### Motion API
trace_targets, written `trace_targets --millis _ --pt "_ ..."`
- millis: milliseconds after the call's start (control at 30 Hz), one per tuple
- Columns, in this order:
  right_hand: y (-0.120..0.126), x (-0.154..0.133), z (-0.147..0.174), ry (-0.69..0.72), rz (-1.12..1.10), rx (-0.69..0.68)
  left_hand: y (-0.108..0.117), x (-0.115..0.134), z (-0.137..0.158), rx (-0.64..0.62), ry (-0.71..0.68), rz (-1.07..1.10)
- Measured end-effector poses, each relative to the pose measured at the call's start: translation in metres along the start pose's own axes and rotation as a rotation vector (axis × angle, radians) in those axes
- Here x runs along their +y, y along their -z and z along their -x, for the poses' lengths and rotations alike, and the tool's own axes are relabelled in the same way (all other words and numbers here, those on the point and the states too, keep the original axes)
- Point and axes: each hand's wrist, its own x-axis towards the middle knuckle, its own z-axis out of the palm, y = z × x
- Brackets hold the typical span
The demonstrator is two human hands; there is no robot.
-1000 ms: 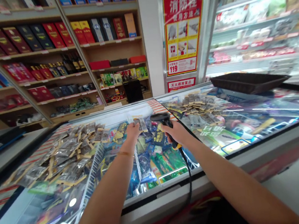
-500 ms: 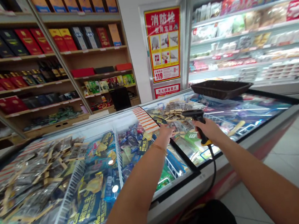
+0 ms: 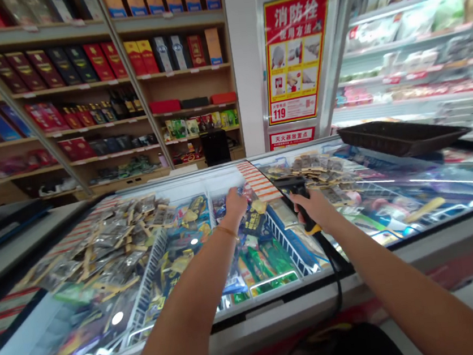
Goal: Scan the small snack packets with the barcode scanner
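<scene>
My right hand (image 3: 318, 211) is wrapped round the grip of a black and yellow barcode scanner (image 3: 308, 223), its head pointing left and a cable hanging down. My left hand (image 3: 236, 205) reaches out over the chest freezer (image 3: 272, 309), its fingers curled together. Whatever lies between those fingers, if anything, is too small to make out. Below and around the left hand are bagged frozen goods (image 3: 263, 260) in white wire baskets, seen through the glass. An orange-and-white striped strip (image 3: 258, 181) runs just right of the left hand.
Piles of small clear packets with wooden sticks (image 3: 94, 245) lie on the freezer at left and at the back right (image 3: 321, 169). A dark plastic tray (image 3: 402, 134) rests at the far right. Behind stand shelves of boxes (image 3: 65, 66), a red poster (image 3: 297, 56) and a lit refrigerated display (image 3: 418, 48).
My view has swung left. The left hand has moved left, away from the scanner, over the baskets. The scanner stays in my right hand, and the glass lid's black edge has shifted right.
</scene>
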Motion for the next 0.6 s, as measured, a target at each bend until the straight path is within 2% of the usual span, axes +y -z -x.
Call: trace_targets --millis 67,167,233,300,367,433,600 --pt "-0.03 -0.005 -0.001 0.008 -0.004 -0.08 0.049 -0.012 -0.005 0.088 -0.019 -0.294" --pt "-0.072 -0.014 0.0 0.055 -0.014 -0.184 0.115 -0.031 -0.006 0.21 0.024 -0.614" --pt "-0.096 -0.019 0.001 0.073 -0.04 -0.231 0.15 -0.045 -0.005 0.313 0.069 -0.761" --pt "-0.116 -0.02 0.004 0.075 -0.078 -0.264 0.175 -0.059 -0.004 0.403 0.1 -0.85" --pt "-0.132 -0.017 0.007 0.064 -0.111 -0.28 0.189 -0.071 -0.003 0.447 0.11 -0.882" --pt "-0.14 -0.009 0.009 0.047 -0.13 -0.281 0.193 -0.077 -0.002 0.442 0.128 -0.869" --pt "-0.139 0.011 0.011 0.008 -0.098 -0.31 0.185 -0.079 -0.001 0.446 0.166 -0.788"
